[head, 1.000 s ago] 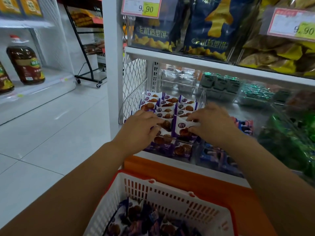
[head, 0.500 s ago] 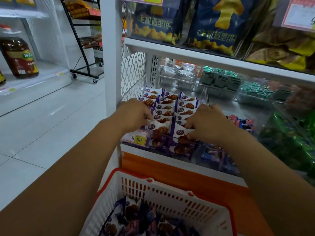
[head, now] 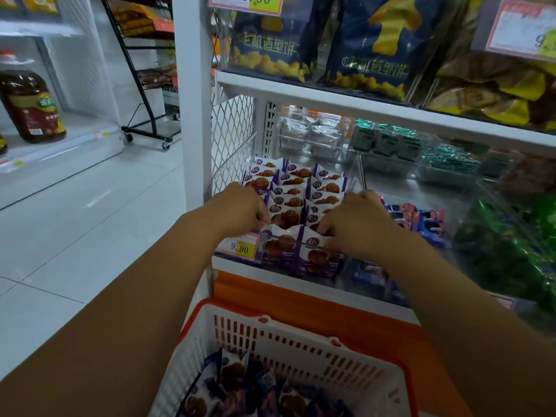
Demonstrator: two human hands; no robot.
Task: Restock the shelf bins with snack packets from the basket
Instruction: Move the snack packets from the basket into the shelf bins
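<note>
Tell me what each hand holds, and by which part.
Left hand appears to pinch the front-left packet by its top edge; right hand pinches the front-right packet by its top edge.

The basket (head: pixel 301 344) was matt, slotted white plastic with an orange plastic rim. The packets (head: pixel 287 218) in the near left bin (head: pixel 233 167) were glossy film that caught the light. The bin itself was clear hard plastic, smooth and faintly reflective. The tag (head: pixel 240 246) on its front looked like matt paper. The shelf (head: pixel 331 99) was smooth white painted metal, and the mesh (head: pixel 231 124) at its left side was white metal. The bags (head: pixel 370 40) above were shiny film, as were the green packs (head: pixel 511 251) at right. The floor (head: pixel 90 221) was pale glossy tile. At far left, the bottle (head: pixel 33 106) was clear shiny plastic and the rack (head: pixel 144 85) was black metal.
</note>
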